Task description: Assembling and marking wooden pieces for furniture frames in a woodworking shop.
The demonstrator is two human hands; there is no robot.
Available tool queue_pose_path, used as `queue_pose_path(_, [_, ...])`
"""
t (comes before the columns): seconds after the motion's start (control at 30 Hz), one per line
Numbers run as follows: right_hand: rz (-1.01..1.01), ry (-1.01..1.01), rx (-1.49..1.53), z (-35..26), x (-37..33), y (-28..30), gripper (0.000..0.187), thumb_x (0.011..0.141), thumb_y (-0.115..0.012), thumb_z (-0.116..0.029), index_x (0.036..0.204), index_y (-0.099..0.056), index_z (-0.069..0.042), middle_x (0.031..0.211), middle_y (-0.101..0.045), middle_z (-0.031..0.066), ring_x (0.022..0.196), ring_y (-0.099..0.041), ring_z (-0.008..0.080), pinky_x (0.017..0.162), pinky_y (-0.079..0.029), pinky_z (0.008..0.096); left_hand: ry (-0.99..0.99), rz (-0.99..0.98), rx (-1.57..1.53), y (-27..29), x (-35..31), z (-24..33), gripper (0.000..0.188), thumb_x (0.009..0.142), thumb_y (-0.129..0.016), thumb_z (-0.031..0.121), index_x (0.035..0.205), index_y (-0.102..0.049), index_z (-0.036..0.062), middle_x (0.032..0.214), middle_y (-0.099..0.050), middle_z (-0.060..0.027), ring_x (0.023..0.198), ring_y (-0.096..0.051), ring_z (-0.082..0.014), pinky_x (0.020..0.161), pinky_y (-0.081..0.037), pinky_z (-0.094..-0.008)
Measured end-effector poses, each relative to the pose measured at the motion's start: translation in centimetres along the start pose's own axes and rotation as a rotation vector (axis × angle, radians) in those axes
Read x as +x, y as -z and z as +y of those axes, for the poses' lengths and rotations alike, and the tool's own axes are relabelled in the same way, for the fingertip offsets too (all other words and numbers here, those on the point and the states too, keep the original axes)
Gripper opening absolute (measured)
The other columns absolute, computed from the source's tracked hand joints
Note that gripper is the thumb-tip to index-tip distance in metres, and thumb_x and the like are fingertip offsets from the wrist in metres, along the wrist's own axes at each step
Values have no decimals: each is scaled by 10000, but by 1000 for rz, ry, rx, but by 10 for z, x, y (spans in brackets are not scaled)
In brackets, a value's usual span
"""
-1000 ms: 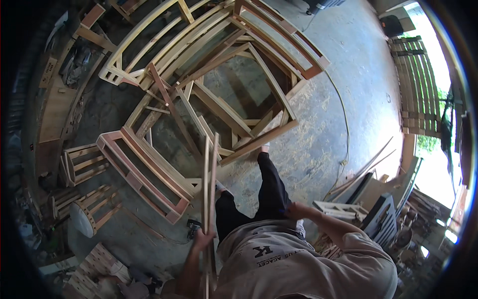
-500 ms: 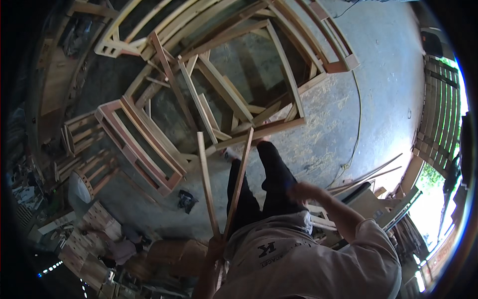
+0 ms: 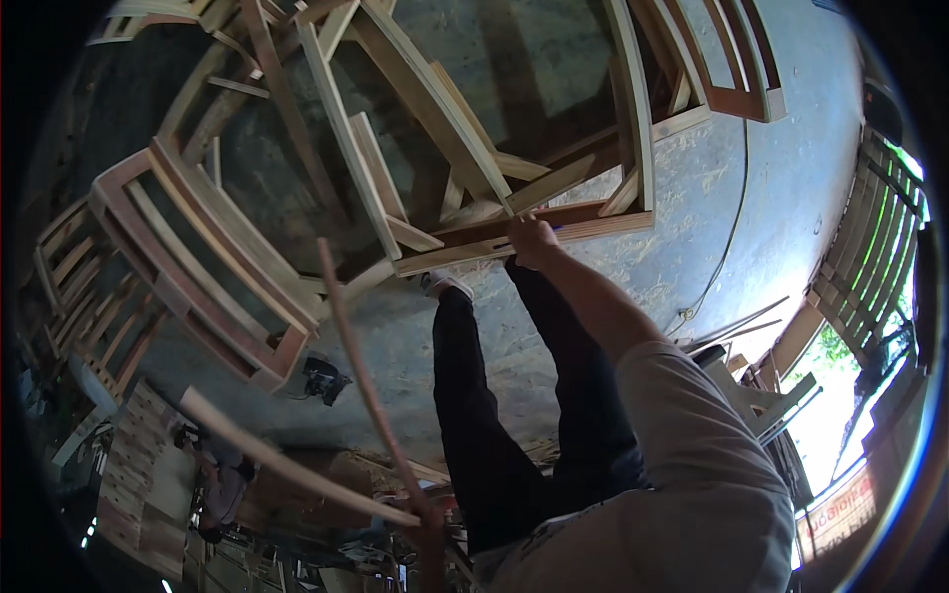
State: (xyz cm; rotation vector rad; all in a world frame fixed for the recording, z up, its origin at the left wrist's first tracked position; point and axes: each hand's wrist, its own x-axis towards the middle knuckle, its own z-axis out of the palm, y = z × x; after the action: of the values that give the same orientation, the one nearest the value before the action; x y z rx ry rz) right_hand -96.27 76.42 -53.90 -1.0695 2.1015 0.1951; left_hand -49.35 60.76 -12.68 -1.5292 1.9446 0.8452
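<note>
In my left hand [image 3: 427, 534], low in the head view, are two long thin wooden strips; its fingers are in shadow. One strip [image 3: 361, 371] rises toward the furniture, the other strip [image 3: 287, 465] points off to the left. My right hand [image 3: 534, 243] reaches forward, closed around a thin blue pen-like thing [image 3: 556, 229], at the near rail [image 3: 593, 228] of a large wooden frame. Bare slats and braces make up this frame [image 3: 435, 128]; it stands on the floor just past my feet.
A curved slatted wooden section [image 3: 198, 262] lies left of the frame, with a black object [image 3: 323, 381] on the floor near it. A cable [image 3: 736, 217] runs along the concrete at the right. Another person [image 3: 222, 489] is at the lower left beside wooden panels [image 3: 138, 474].
My right hand has gone from beside my thigh forward to the frame's near rail. The strips in my left hand have swung left and spread apart. My view has shifted closer to the frame.
</note>
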Motion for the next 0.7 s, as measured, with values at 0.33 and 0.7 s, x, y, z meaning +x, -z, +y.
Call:
queue_pose_path(0.33, [-120,179,-139,14,-4,-2,172,700,-675,-211,808,-714,-82,905,-670,85,950,-633,268,749,-536,426,59,33,-122,-18,17,-48,373,748,-698,95,1069,-565,-42,952,-641,-167,853,-624,-266,740,-492,-409])
queue_pose_path(0.7, [288,12,501,79,-138,335,524,570,-790,-536,1015,-731,-265,850,-696,95,852,-677,289,729,-526,423,-564,371,1027,25,41,-56,233,955,-499,271,966,-579,53,627,-471,-47,494,-405,-174,444,-367,-320])
